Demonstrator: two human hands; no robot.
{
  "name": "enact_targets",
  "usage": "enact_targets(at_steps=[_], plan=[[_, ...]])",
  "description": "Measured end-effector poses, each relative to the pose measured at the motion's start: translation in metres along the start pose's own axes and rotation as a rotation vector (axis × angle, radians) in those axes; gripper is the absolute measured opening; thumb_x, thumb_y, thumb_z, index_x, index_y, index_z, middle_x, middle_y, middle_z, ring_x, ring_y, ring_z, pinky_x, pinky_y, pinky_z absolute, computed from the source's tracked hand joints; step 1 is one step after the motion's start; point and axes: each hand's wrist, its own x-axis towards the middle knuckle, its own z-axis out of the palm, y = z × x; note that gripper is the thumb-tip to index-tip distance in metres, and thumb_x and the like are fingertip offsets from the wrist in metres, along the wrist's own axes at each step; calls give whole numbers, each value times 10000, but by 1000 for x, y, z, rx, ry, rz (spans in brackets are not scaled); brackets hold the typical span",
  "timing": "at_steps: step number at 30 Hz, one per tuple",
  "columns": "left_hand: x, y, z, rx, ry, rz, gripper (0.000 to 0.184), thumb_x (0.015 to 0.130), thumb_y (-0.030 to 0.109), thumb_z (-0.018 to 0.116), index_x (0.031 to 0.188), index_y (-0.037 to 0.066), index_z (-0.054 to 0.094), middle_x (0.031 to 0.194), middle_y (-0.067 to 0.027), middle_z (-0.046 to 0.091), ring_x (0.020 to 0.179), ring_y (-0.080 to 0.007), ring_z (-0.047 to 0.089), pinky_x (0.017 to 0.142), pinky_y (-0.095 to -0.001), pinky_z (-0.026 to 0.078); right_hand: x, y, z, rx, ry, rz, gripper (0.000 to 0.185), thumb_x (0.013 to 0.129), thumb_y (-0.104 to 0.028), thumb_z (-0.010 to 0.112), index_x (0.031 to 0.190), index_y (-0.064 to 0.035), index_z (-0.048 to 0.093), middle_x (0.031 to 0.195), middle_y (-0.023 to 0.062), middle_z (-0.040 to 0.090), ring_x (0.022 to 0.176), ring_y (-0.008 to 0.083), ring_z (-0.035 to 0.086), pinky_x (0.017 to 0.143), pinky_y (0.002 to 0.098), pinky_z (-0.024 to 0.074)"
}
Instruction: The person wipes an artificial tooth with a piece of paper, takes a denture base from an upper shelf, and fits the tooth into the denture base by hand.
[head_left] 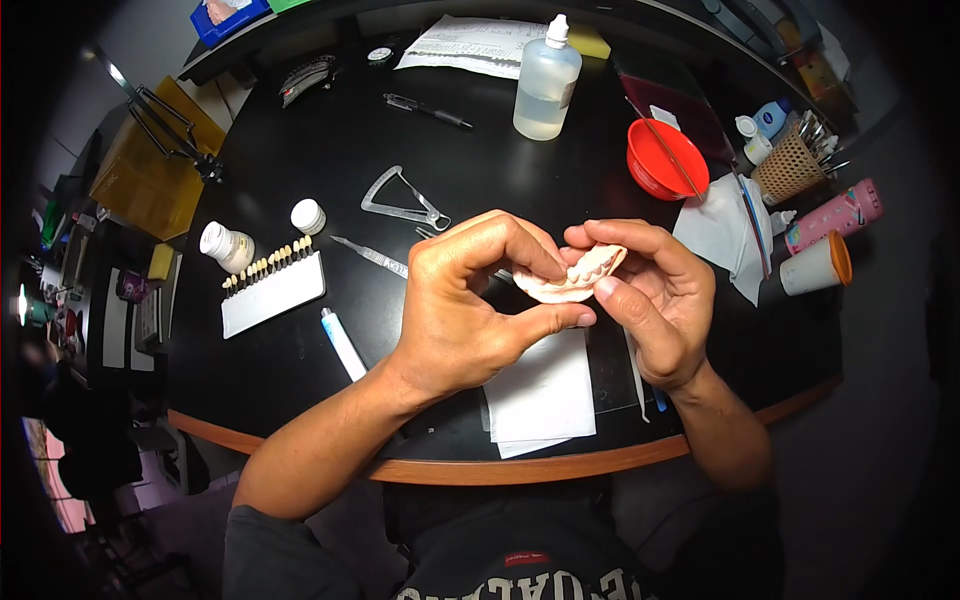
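At a black bench with a wooden front edge, a person in a dark shirt holds both hands above the surface, forearms crossing that edge. The left hand comes in from the left, its bent fingers and thumb making a grip about one end of a pale dental cast; the right hand pinches the other end, thumb on the near side, fingers curled behind. Whether the left thumb tip presses the cast or lies just below it, the view cannot tell.

Below the hands, a white sheet lies near the front edge. A clear bottle stands toward the far edge and a red bowl toward the far right corner, both well apart from the fingers, so the roomier way for shifting the cast appears to be toward the far edge.

The dental cast itself sits between the palms, off the bench, its long axis running crosswise from one grip to the other and slanting toward the far right corner. Neither hand is nearer; both touch it, and its row of teeth shows between them.

Toward the left edge lies a tooth shade strip. Closer in, a metal caliper and a pointed knife, partly hidden, lie just beyond the left hand, the tightest side for movement.
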Motion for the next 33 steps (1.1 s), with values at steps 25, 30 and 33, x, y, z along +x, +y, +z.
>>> enact_targets(at_steps=[25, 30, 33], plan=[[0, 6, 2, -15, 39, -93, 395, 710, -39, 941, 964, 12, 643, 982, -102, 705, 954, -147, 696, 869, -317, 575, 0, 2, -2, -33, -30, -36, 336, 969, 63, 616, 1304, 93, 604, 1228, 192, 676, 1139, 204, 685, 991, 328, 569], [0, 6, 2, -26, 51, -97, 402, 710, -50, 937, 971, 8, 637, 979, -103, 703, 951, -146, 698, 866, -316, 582, 2, 2, -2, -68, -41, -78, 331, 962, 88, 605, 1293, 88, 615, 1246, 186, 658, 1145, 209, 685, 988, 331, 577], [0, 5, 2, -32, 47, -94, 403, 712, -52, 935, 976, 6, 636, 981, -103, 701, 952, -147, 700, 867, -317, 586, 2, 3, -3, -80, -53, -92, 338, 956, 97, 605, 1293, 84, 617, 1244, 189, 657, 1140, 210, 686, 984, 332, 579]])
